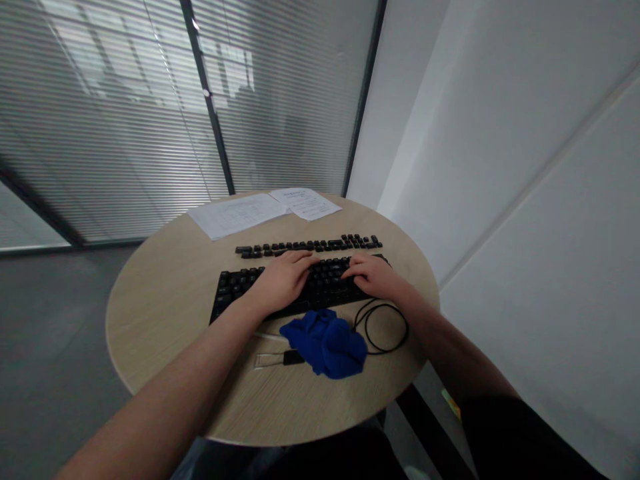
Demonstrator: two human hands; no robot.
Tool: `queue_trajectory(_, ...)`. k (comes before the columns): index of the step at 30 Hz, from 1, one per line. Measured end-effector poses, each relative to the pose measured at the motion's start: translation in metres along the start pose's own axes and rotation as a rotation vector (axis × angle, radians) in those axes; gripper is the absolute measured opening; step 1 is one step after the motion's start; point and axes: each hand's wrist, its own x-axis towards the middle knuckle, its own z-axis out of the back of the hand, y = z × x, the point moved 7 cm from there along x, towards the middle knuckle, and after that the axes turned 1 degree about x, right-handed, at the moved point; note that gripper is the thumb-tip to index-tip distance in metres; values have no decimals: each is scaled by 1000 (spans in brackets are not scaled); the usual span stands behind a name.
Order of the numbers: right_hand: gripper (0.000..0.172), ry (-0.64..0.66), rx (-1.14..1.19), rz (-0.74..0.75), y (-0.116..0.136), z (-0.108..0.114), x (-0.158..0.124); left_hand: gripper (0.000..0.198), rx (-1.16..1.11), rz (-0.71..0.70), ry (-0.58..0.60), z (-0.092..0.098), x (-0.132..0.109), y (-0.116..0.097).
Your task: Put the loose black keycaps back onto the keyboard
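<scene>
A black keyboard [233,287] lies on the round wooden table, partly covered by my hands. My left hand [284,277] rests over its middle, fingers stretched toward the right and touching the keys. Over the right part, my right hand [373,275] has its index finger and thumb apart at the keys; its other fingers are partly hidden. I make out nothing held in either hand. Loose black keycaps [330,245] stand in rows just behind the keyboard. In front lie a crumpled blue cloth [330,343] and a wire keycap puller [293,357], its black handle partly under the cloth.
A black cable [385,351] is looped right of the cloth. Printed papers [245,212] lie at the back of the round table [150,300]. A white wall [500,153] rises on the right, and glass with blinds [110,133] stands behind.
</scene>
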Motion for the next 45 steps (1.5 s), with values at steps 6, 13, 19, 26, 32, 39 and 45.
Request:
queue_trajectory(6,38,6,-10,-17,-1,-2,0,38,-23,-6,23,-3,-1,4)
queue_trajectory(13,40,29,-6,-30,-3,-4,0,37,-35,-10,58,-8,-3,7)
queue_trajectory(19,40,44,-4,-16,3,-5,1,39,-42,-25,81,-12,-2,8)
queue_trajectory(26,35,-138,-34,-130,-42,26,24,45,-79,-1,107,-9,-3,7)
queue_trajectory(32,28,134,-266,-418,-128,29,84,42,-99,15,93,-7,-4,9)
queue_trajectory(39,19,367,-300,-466,-166,-2,122,39,-112,41,75,-1,-6,13)
queue_trajectory(45,18,449,-291,-476,-172,-13,128,36,-118,25,45,3,-7,12)
